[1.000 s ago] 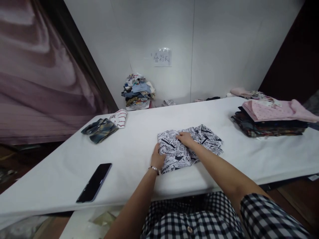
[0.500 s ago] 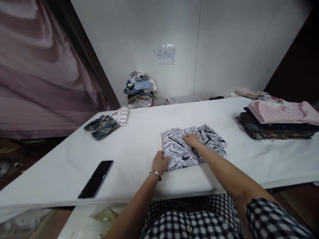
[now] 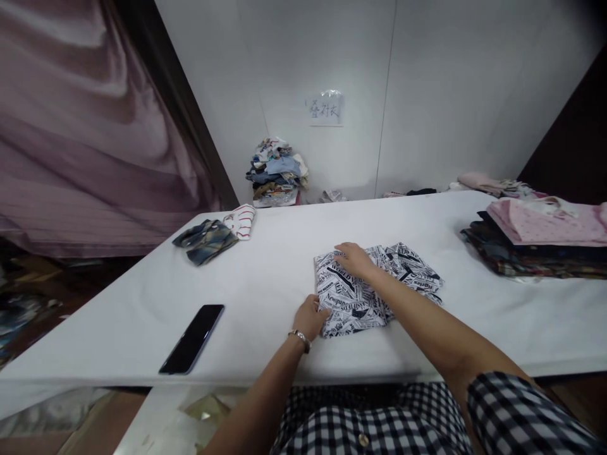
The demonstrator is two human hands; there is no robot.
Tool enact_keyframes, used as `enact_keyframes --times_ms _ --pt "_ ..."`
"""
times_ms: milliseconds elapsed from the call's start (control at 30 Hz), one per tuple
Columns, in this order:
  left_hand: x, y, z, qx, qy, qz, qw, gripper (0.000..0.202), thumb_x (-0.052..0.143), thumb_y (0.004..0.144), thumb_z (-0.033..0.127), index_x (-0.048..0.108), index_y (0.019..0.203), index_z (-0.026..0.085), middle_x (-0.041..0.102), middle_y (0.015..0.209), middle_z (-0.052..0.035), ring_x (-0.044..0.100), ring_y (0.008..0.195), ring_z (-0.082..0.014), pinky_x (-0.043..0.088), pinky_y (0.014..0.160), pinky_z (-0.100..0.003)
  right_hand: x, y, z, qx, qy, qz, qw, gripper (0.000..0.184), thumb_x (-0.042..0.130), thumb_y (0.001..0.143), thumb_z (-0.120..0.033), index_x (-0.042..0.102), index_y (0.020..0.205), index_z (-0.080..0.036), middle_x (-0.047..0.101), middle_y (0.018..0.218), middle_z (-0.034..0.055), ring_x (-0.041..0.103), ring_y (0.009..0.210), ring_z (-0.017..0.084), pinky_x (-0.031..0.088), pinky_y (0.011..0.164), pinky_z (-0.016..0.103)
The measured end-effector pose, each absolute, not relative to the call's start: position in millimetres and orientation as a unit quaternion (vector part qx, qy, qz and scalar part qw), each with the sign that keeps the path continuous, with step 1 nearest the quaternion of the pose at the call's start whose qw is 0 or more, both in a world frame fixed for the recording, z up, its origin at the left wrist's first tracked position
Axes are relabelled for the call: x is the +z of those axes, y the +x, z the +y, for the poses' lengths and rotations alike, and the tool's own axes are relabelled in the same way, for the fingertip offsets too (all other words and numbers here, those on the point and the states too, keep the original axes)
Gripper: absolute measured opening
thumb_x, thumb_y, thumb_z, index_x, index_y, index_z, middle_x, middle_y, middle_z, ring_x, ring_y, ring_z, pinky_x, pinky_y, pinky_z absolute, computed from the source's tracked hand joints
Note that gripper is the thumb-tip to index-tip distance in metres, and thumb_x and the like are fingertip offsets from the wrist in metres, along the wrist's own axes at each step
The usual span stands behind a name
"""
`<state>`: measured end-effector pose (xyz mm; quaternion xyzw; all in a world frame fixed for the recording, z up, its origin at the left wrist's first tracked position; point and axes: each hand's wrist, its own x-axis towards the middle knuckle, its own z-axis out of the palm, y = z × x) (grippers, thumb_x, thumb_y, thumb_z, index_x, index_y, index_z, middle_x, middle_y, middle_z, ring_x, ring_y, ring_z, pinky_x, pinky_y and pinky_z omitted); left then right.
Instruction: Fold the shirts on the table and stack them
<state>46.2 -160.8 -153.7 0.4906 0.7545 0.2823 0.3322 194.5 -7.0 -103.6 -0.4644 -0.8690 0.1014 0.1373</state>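
A shirt [image 3: 353, 303] with black-and-white newspaper print lies partly folded on the white-covered table, close to my body. At its lower left edge, my left hand [image 3: 309, 318] pinches the cloth, thumb on top and fingers curled at the side; a bracelet circles that wrist. My right hand [image 3: 355, 260] rests on the upper part of the shirt with its fingers stretched out toward the top left. The right forearm crosses over the cloth and hides some of it. Bunched folds of the same print spread out to the right of the forearm.
A dark phone [image 3: 193, 339] lies left of my arms. Further back are a plaid garment [image 3: 206, 241] and a striped one [image 3: 241, 221]. A folded stack topped by a pink shirt [image 3: 545, 221] stands at right. A clothes pile [image 3: 277, 172] sits by the wall.
My right hand has slid left and up over the print toward the shirt's top edge. My left hand stays at the lower left edge. The camera view has shifted slightly.
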Motion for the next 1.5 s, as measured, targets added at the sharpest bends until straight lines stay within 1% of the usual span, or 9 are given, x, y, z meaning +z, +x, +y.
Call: enact_keyframes --times_ms 133,233,333,567,800,1000,1100,1233,1500 --pt "-153 46 -162 0.273 0.516 0.749 0.313 0.025 0.063 0.072 0.024 0.056 0.095 0.019 0.066 0.076 -0.0006 0.061 0.07 -0.0146 0.04 0.06 -0.022 -108 154 9 0.124 -0.436 -0.889 0.059 0.054 0.052 0.082 -0.049 0.051 0.131 -0.025 0.053 0.134 0.0061 0.048 0.12 0.026 0.038 0.096 0.036" --pt "-152 45 -163 0.271 0.514 0.748 0.321 0.024 0.064 0.072 0.023 0.058 0.095 0.018 0.067 0.077 -0.0011 0.061 0.071 -0.0145 0.041 0.061 -0.022 -119 138 16 0.119 -0.446 -0.887 0.022 0.043 0.061 0.076 -0.039 0.062 0.118 -0.026 0.063 0.12 0.008 0.057 0.109 0.028 0.04 0.09 0.038" --pt "-152 44 -163 0.268 0.508 0.744 0.342 0.018 0.062 0.075 0.022 0.059 0.092 0.018 0.067 0.075 -0.0011 0.061 0.066 -0.0137 0.041 0.057 -0.021 -127 134 17 0.096 -0.451 -0.887 0.032 0.027 0.054 0.082 -0.03 0.068 0.104 -0.023 0.065 0.114 0.0098 0.056 0.109 0.026 0.036 0.093 0.038" --pt "-153 42 -160 0.271 0.487 0.74 0.377 0.018 0.06 0.074 0.019 0.06 0.091 0.017 0.065 0.066 0.0007 0.058 0.054 -0.0119 0.041 0.051 -0.021 -122 142 4 0.082 -0.455 -0.883 0.08 0.032 0.046 0.088 -0.033 0.065 0.111 -0.021 0.065 0.115 0.0091 0.055 0.109 0.022 0.034 0.095 0.035" --pt "-154 39 -159 0.303 0.484 0.716 0.401 0.015 0.057 0.072 0.018 0.058 0.087 0.019 0.064 0.063 0.0018 0.055 0.048 -0.0119 0.038 0.046 -0.021 -124 182 -34 0.098 -0.453 -0.867 0.182 0.058 0.037 0.09 -0.052 0.039 0.139 -0.019 0.029 0.15 0.0115 0.017 0.139 0.027 0.011 0.11 0.049" --pt "-140 35 -153 0.26 0.469 0.704 0.466 0.016 0.052 0.08 0.031 0.055 0.087 0.017 0.05 0.041 0.0058 0.047 0.035 -0.0125 0.034 0.037 -0.022 -150 201 -48 0.201 -0.458 -0.858 0.115 0.065 0.028 0.091 -0.059 0.038 0.14 -0.019 0.027 0.15 0.0126 0.019 0.139 0.027 0.013 0.11 0.049" --pt "-133 27 -145 0.273 0.46 0.718 0.445 0.036 0.052 0.081 0.048 0.056 0.095 0.016 0.057 0.049 0.0021 0.055 0.044 -0.0152 0.042 0.041 -0.024 -142 205 -52 0.218 -0.458 -0.851 0.137 0.069 0.026 0.089 -0.063 0.037 0.141 -0.019 0.023 0.152 0.0126 0.014 0.141 0.028 0.009 0.111 0.05" --pt "-134 22 -131 0.311 0.414 0.735 0.439 0.047 0.057 0.077 0.047 0.053 0.111 0.014 0.07 0.084 -0.0085 0.065 0.065 -0.0186 0.05 0.053 -0.027 -139 210 -69 0.186 -0.46 -0.848 0.186 0.072 0.027 0.089 -0.063 0.032 0.143 -0.016 0.016 0.153 0.0131 0.006 0.142 0.029 0.005 0.112 0.049" --pt "-149 36 -107 0.327 0.466 0.732 0.374 0.03 0.068 0.067 0.037 0.064 0.084 0.013 0.071 0.09 -0.0127 0.065 0.085 -0.0251 0.048 0.07 -0.031 -146 219 -78 0.262 -0.457 -0.829 0.191 0.072 0.033 0.087 -0.063 0.029 0.145 -0.02 0.014 0.154 0.0111 0.007 0.142 0.028 0.006 0.112 0.05"
